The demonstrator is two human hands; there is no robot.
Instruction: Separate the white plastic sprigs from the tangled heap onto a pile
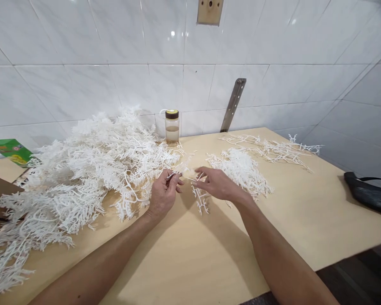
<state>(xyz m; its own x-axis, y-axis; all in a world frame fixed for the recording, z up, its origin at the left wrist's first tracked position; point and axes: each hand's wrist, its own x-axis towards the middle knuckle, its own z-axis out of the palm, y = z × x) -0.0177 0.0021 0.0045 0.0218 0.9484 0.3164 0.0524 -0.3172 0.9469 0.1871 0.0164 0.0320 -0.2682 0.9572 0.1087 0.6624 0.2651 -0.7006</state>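
My left hand (pixel 165 190) is closed in a pinch on a white artificial plant sprig (pixel 187 165), whose fine tips stick up past the fingers. Something dark and thin shows by that thumb, too small to make out. Just to the right, my right hand (pixel 214 182) curls its fingers and thumb around the sprig's thin stem. Below its fingertips is a forked white twig (pixel 201 201); whether it hangs from the hand or lies on the table I cannot tell. A large heap of white artificial foliage (pixel 92 165) spreads beside my left hand, and a smaller pile of white sprigs (pixel 241 169) beside my right.
Bare white stems (pixel 279 150) lie at the back right of the wooden table (pixel 165 262). A lidded bottle with liquid (pixel 172 129) stands near the tiled wall. A metal bracket (pixel 233 106) leans there. A green box (pixel 12 151) is far left, a black bag (pixel 368 195) far right.
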